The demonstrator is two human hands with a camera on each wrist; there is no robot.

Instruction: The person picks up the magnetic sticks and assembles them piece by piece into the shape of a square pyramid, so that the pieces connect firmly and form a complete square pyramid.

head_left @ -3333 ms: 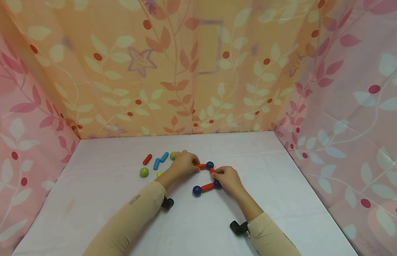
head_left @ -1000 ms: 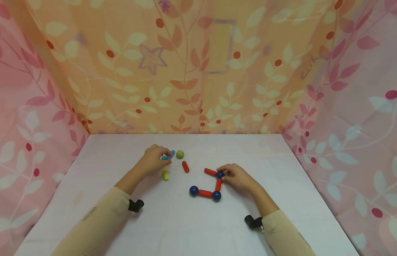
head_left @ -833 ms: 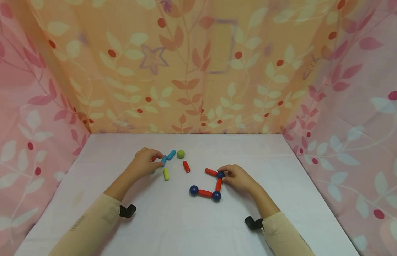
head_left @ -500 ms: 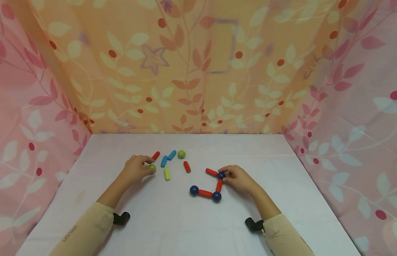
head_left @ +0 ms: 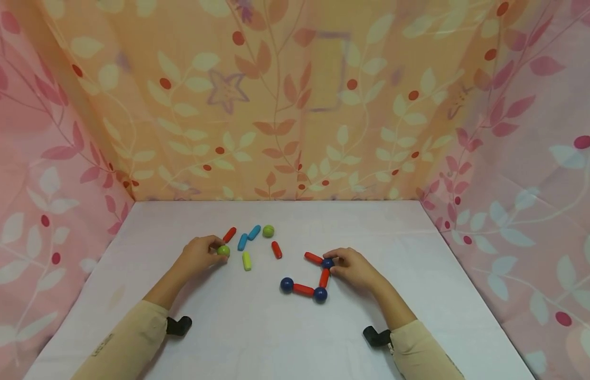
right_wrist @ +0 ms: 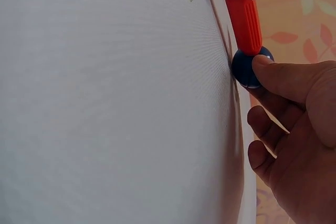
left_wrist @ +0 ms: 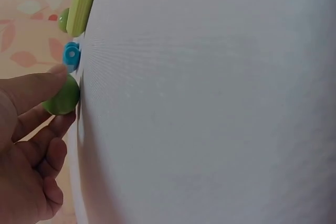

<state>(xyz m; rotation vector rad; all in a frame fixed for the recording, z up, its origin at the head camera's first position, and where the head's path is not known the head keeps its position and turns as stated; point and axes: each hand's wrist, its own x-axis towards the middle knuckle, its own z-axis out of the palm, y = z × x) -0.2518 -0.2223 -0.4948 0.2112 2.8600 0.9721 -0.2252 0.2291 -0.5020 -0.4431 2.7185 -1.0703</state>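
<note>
My left hand [head_left: 199,255] pinches a green ball [left_wrist: 64,97] between thumb and fingers, low at the table's left-middle. On the right, my right hand [head_left: 354,267] holds a dark blue ball [right_wrist: 245,68] with thumb and fingers. That ball joins two red rods: one red rod [head_left: 314,257] points left with a free end, and another red rod [head_left: 325,278] runs toward the front. This second rod meets a blue corner ball [head_left: 320,294], from which a red rod [head_left: 303,290] leads to a blue end ball [head_left: 287,285]. The whole chain lies on the white table.
Near my left hand lie a loose red rod [head_left: 230,235], two blue rods [head_left: 242,242] and a yellow-green rod [head_left: 247,260]. A second green ball [head_left: 268,231] and another red rod [head_left: 276,249] lie farther right. Flowered cloth [head_left: 295,174] stands behind the white table [head_left: 247,338].
My left hand has let go of a red rod, moved left past the blue rods and taken the green ball. My right hand has shifted up the chain to the far blue ball.
</note>
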